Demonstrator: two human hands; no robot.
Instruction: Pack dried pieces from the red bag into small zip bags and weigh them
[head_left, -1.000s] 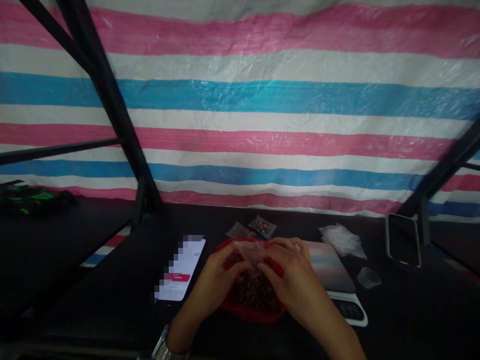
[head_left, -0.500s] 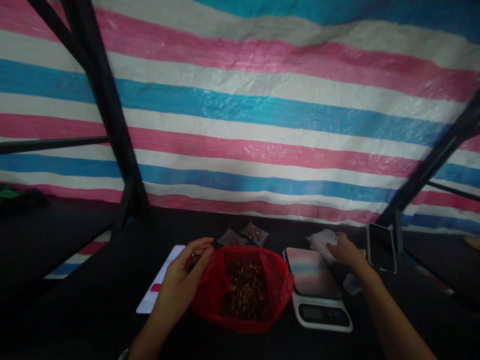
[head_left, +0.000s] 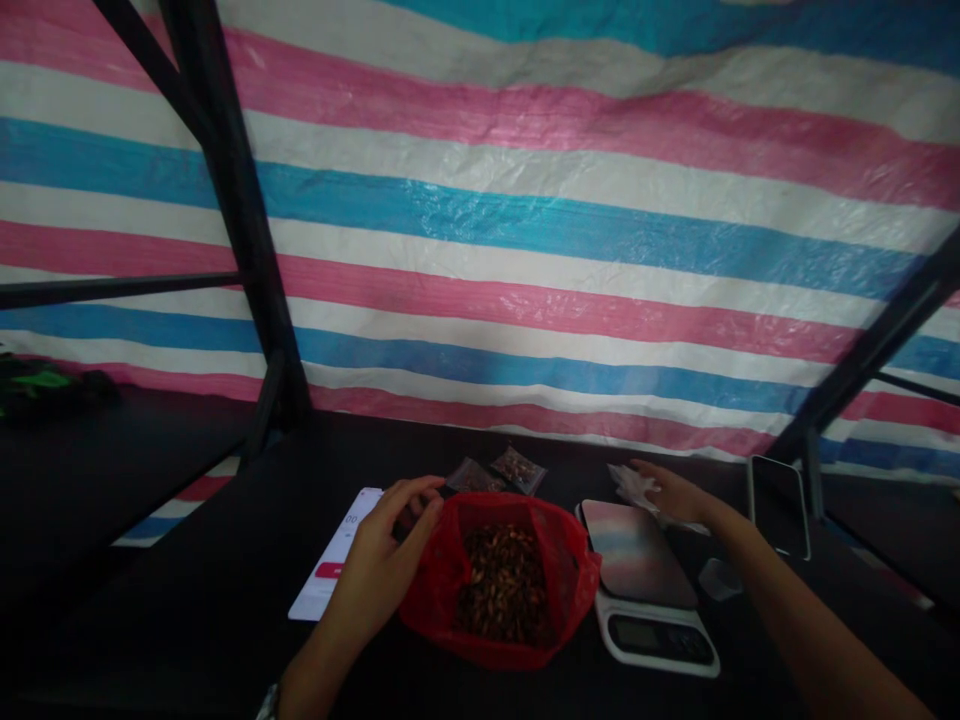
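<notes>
A red plastic bag (head_left: pixel 574 570) stands with its mouth spread wide. Inside it lies a heap of small brown dried pieces (head_left: pixel 506 585). My left hand (head_left: pixel 390 545) curls at the bag's left rim, thumb and fingers closed about the edge. On the right, my right hand (head_left: pixel 675 495) has its fingers on a bunch of small clear plastic bags (head_left: pixel 631 486) behind the scale. Between the red bag and my right arm sits a white kitchen scale (head_left: pixel 637 555) with a bare metal plate. Two small filled clear bags, one a packet (head_left: pixel 519 468), lie behind the red bag.
A phone with a lit white screen (head_left: pixel 330 560) lies beside my left forearm. Another phone (head_left: pixel 780 505) is propped at the right. A small clear plastic scoop or cup (head_left: pixel 720 579) lies right of the scale. Dark metal posts (head_left: pixel 251 220) stand before a striped tarp (head_left: pixel 540 240).
My right hand has shifted slightly over the clear bags, its fingers more spread across them. The view has moved a little left. My left hand stays at the red bag's rim.
</notes>
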